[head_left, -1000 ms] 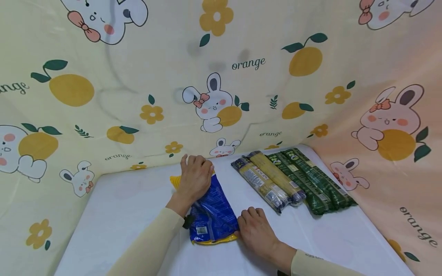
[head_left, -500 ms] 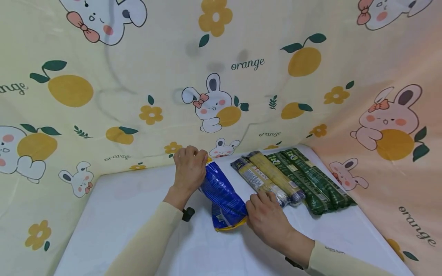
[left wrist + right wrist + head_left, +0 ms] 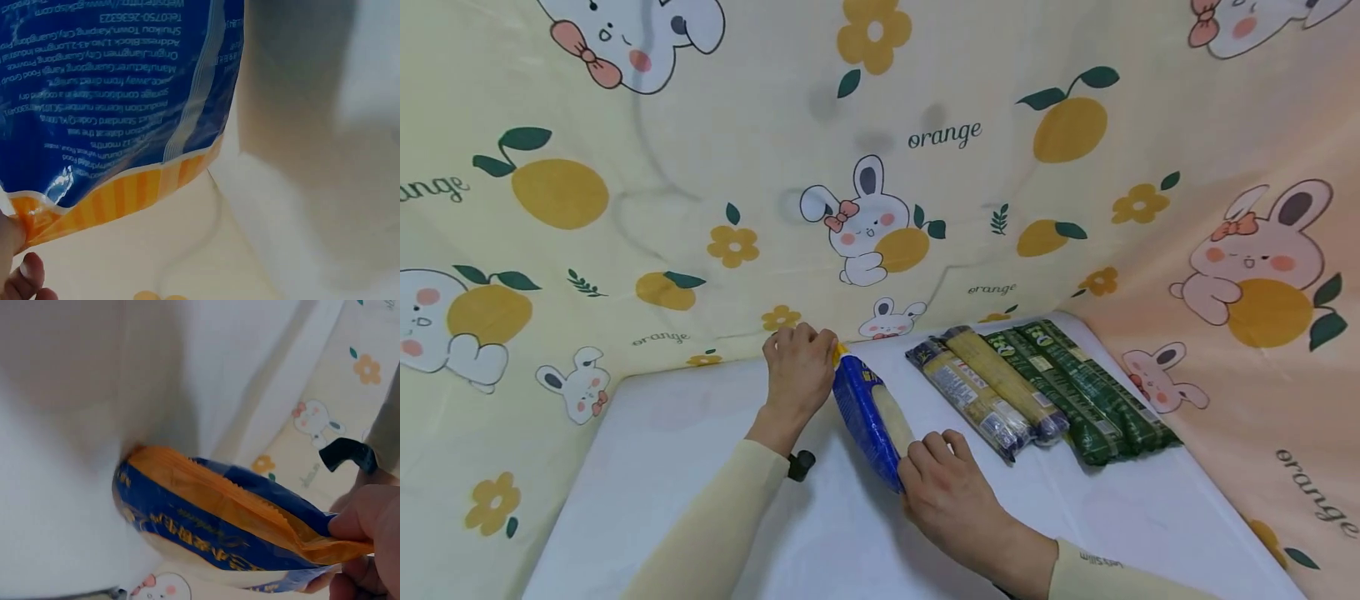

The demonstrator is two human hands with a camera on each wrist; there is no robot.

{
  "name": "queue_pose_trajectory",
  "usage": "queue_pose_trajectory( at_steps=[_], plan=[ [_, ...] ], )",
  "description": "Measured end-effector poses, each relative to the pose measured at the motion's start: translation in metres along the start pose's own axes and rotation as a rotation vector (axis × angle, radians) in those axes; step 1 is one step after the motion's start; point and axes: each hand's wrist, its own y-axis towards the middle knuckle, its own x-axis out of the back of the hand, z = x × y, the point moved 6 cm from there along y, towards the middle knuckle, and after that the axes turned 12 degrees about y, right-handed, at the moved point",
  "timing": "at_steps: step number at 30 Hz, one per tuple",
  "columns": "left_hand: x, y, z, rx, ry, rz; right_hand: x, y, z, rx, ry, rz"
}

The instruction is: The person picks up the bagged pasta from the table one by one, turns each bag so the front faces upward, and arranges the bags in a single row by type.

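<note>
A blue plastic food bag (image 3: 871, 417) with orange striped ends hangs between my two hands, turned on edge, with a clear window showing pale contents. My left hand (image 3: 800, 367) pinches its far end by a corner; in the left wrist view the printed back of the bag (image 3: 119, 94) faces the camera. My right hand (image 3: 951, 492) grips the near end, and in the right wrist view the thumb (image 3: 359, 515) presses on the orange seam of the bag (image 3: 219, 512). Whether the lower edge touches the table I cannot tell.
Two clear packs of yellowish sticks (image 3: 973, 396) and two dark green packs (image 3: 1078, 396) lie side by side on the right of the white table (image 3: 700, 467). A patterned cloth (image 3: 760, 167) with rabbits and oranges hangs behind and at the right.
The bag was lying back side up on the table; both hands have lifted and turned it on edge, so its window now shows. The left hand has moved slightly left.
</note>
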Motion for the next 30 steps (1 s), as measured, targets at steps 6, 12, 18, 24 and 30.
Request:
queue_pose_trajectory(
  at_steps=[6,12,18,24,30],
  plan=[
    [0.0,-0.001,-0.005,-0.058,0.074,-0.012,-0.009,-0.003,0.008,-0.012,0.062,0.044],
    [0.0,-0.002,-0.022,-0.124,0.079,-0.036,-0.015,-0.011,0.017,-0.005,0.102,0.076],
    [-0.005,-0.005,-0.03,-0.139,0.037,0.102,-0.021,-0.014,0.032,0.039,0.142,0.053],
    [-0.011,-0.008,-0.028,-0.22,0.039,0.141,-0.031,-0.011,0.047,0.086,0.143,0.028],
    [-0.025,-0.014,-0.014,-0.236,0.048,0.159,-0.035,-0.009,0.043,0.067,0.269,0.068]
  ],
)
